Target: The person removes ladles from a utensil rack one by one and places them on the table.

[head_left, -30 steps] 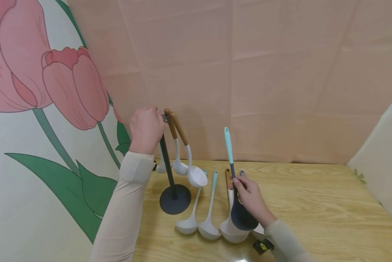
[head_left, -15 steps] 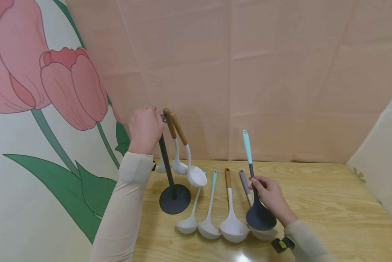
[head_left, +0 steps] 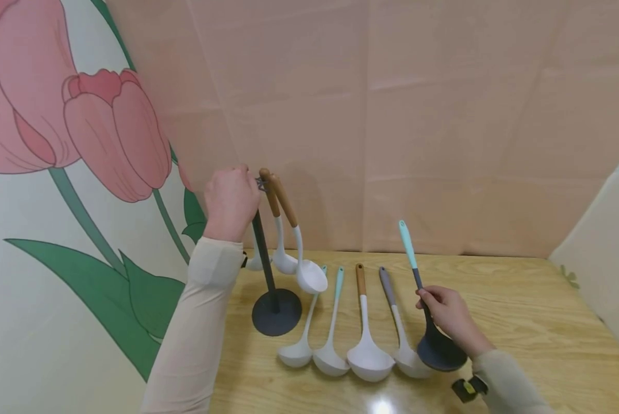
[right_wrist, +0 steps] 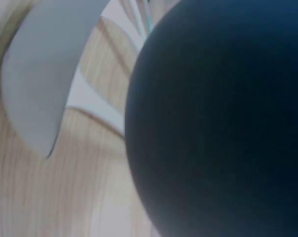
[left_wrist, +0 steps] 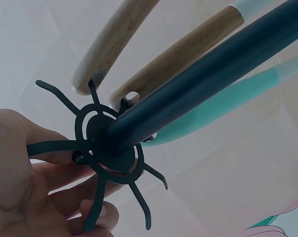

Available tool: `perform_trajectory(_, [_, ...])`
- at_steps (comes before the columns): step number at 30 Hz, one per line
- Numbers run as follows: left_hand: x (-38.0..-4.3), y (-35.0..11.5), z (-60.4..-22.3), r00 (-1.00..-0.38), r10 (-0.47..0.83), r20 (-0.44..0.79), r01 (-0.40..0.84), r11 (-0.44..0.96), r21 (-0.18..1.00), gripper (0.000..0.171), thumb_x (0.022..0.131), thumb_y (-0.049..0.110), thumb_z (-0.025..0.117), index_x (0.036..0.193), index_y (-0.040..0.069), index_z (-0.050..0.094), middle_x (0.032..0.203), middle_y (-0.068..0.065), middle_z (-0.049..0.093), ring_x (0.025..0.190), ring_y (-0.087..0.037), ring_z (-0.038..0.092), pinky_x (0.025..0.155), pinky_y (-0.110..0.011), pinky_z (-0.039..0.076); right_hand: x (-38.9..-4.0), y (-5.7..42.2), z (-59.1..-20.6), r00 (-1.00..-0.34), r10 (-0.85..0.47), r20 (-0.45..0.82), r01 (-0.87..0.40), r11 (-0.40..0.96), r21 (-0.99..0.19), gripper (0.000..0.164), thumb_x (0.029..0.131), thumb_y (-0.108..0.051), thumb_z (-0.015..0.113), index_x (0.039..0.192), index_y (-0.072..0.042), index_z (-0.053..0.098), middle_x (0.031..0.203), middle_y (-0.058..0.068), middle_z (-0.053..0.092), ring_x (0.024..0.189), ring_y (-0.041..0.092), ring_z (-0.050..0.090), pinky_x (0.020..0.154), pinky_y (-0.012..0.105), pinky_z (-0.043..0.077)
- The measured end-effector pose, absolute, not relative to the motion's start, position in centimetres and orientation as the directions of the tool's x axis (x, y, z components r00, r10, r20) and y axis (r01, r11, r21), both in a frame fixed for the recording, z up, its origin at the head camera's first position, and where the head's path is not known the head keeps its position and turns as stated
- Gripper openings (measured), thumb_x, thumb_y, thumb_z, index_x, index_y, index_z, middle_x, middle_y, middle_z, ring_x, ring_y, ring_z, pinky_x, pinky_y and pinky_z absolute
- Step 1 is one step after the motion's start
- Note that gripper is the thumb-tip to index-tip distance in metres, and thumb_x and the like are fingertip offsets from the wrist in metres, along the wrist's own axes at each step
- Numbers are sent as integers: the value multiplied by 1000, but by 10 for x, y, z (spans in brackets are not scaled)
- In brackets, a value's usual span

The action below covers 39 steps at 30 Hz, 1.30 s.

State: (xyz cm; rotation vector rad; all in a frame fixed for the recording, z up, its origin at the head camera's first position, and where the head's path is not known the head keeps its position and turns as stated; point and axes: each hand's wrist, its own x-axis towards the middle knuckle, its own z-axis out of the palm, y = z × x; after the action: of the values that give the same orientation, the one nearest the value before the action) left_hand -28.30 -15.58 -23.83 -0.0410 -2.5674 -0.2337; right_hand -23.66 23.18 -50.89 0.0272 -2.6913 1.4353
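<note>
My left hand point(head_left: 231, 204) grips the top of a black utensil stand point(head_left: 274, 313), its fingers around the hook ring point(left_wrist: 82, 143) in the left wrist view. Two white ladles with wooden handles point(head_left: 283, 201) hang from the hooks, and a turquoise handle point(left_wrist: 218, 106) hangs beside them. At the right, my right hand point(head_left: 451, 313) pinches a dark ladle point(head_left: 442, 351) by its shaft, the turquoise handle end pointing up. Its bowl is low over the table and fills much of the right wrist view. Left of it lies a white ladle with a grey handle point(head_left: 399, 330).
On the wooden table point(head_left: 537, 322) lie more white ladles in a row: a wide one with a wooden handle point(head_left: 370, 362) and two with turquoise handles, the nearer of them a slim ladle point(head_left: 331, 361). A pink cloth backdrop point(head_left: 443, 144) stands behind; a tulip-painted wall point(head_left: 115, 132) rises left.
My right hand has carried the dark ladle to the right and slightly lower, uncovering the wooden-handled and grey-handled ladles. The left hand stays on the stand.
</note>
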Motion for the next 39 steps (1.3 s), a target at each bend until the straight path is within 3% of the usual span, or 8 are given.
perform_trajectory(5, [-283, -156, -238, -846, -22, 533, 75, 984, 161, 37, 105, 20, 40, 120, 3, 69, 100, -16, 72, 84, -34, 66, 69, -44, 55, -241, 245, -518, -996, 28, 82, -47, 617, -785, 35, 106, -20, 50, 115, 9, 67, 84, 7, 73, 82, 15, 63, 63, 27, 47])
perform_trajectory(20, [-283, -156, -238, -840, -22, 542, 75, 985, 158, 40, 105, 20, 37, 120, 3, 69, 100, -16, 72, 83, -33, 66, 68, -44, 55, -242, 266, -542, -998, -3, -69, 51, 635, -771, 36, 105, -18, 49, 115, 13, 64, 89, 12, 74, 87, 18, 63, 72, 30, 46])
perform_trajectory(26, [-284, -156, -238, -838, -26, 545, 76, 984, 164, 37, 105, 20, 39, 114, 3, 70, 94, -15, 71, 79, -32, 64, 66, -43, 54, -245, 273, -548, -984, -1, -178, 145, 576, -804, 39, 104, -16, 47, 120, 18, 58, 93, 16, 73, 73, 16, 58, 59, 28, 44])
perform_trajectory(31, [-284, -156, -238, -842, -23, 539, 72, 985, 155, 37, 105, 20, 40, 115, 3, 70, 93, -15, 71, 78, -31, 64, 65, -42, 53, -244, 280, -552, -981, 13, -193, 167, 559, -812, 41, 104, -16, 47, 121, 20, 55, 93, 17, 73, 68, 16, 53, 53, 28, 41])
perform_trajectory(39, [-284, -155, -238, -845, -26, 534, 60, 988, 144, 37, 105, 21, 39, 118, 4, 70, 94, -14, 70, 78, -30, 63, 64, -41, 52, -247, 283, -563, -987, 11, -161, 131, 641, -756, 28, 100, -15, 53, 96, 7, 71, 88, 12, 69, 75, 17, 54, 62, 29, 43])
